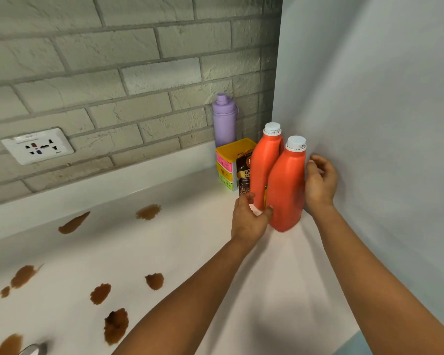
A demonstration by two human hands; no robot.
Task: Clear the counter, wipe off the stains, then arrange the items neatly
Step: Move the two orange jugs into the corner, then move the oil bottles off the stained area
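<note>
The counter (180, 252) bore brown stains (116, 326), unwiped; the step in hand appeared to be clearing, with items gathered in the right corner against the wall (369, 124). Two orange bottles (285, 190) stood upright, touching, before a purple flask (224, 121), a coloured box (228, 160) and a dark pouch (244, 175). The left hand (249, 219) touched the bottles' bases with loosely curled fingers; the right hand (321, 183) lay against the nearer bottle's side; whether either gripped could not be told. Next, probably, fetching a cloth.
</note>
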